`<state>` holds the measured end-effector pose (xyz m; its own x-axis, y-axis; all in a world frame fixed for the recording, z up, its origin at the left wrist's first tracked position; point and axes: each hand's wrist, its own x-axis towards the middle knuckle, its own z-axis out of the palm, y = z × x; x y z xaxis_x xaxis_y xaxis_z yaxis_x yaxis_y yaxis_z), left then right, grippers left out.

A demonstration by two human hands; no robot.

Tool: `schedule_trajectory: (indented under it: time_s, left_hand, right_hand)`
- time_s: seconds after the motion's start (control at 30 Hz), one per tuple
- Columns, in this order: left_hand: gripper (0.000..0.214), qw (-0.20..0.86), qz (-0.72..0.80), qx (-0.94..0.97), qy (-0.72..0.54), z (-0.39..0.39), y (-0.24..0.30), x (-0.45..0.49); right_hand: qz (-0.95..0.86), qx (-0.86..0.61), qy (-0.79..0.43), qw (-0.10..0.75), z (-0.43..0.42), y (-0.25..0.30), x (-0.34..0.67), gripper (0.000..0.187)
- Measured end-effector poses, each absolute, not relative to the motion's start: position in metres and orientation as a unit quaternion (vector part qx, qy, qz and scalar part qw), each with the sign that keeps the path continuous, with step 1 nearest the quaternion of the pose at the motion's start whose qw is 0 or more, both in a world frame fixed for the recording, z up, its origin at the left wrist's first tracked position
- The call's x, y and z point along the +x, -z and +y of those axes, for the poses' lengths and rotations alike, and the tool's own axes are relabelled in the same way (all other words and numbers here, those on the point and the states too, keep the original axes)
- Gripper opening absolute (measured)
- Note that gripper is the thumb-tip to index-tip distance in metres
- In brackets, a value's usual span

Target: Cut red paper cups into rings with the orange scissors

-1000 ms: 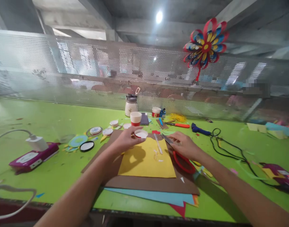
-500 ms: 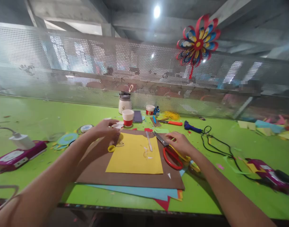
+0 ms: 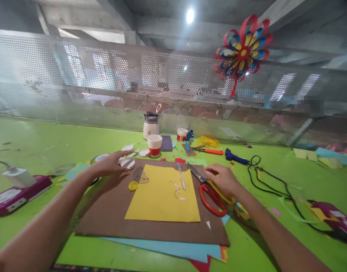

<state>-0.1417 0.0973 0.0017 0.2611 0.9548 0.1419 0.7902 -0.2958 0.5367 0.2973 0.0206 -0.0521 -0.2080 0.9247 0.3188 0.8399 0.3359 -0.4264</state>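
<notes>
My left hand (image 3: 112, 163) hovers at the far left corner of the brown sheet (image 3: 111, 215), fingers curled around a small white round lid (image 3: 127, 163). Just beside it lie a yellow paper disc (image 3: 133, 185) and a small protractor (image 3: 141, 176). A yellow paper sheet (image 3: 164, 196) lies on the brown one, with white paper scraps and a thin white stick (image 3: 181, 176) on it. My right hand (image 3: 223, 178) rests on the red-handled scissors (image 3: 209, 190) at the sheet's right edge, fingers bent over the blades' base.
A red-and-white paper cup (image 3: 154, 145), a white jar (image 3: 150, 127), a glue gun (image 3: 236, 156) with black cable (image 3: 275, 185), an orange cutter (image 3: 211, 151) and paper circles lie behind. Magenta devices sit far left (image 3: 14, 190) and far right (image 3: 332, 217). A paper flower (image 3: 243, 49) hangs on the mesh.
My left hand moved left from the yellow sheet's far edge with the white lid; a yellow disc and protractor now lie exposed. My right hand stayed on the scissors.
</notes>
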Motion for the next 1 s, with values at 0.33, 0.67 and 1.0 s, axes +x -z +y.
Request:
schedule_trajectory:
  time_s: [0.33, 0.67, 1.0]
  left_hand:
    - [0.037, 0.168, 0.561, 0.701, -0.408, 0.126, -0.047, -0.127]
    - [0.059, 0.097, 0.55, 0.817, -0.14, 0.101, 0.008, -0.129]
    - [0.036, 0.075, 0.559, 0.821, -0.088, 0.127, -0.004, -0.119]
  right_hand:
    - [-0.811, -0.535, -0.054, 0.232, 0.104, -0.02, 0.237, 0.027]
    - [-0.844, -0.508, 0.012, 0.17, 0.178, -0.033, 0.138, 0.034]
    - [-0.856, -0.494, -0.021, 0.151, 0.207, -0.003, 0.1, 0.033]
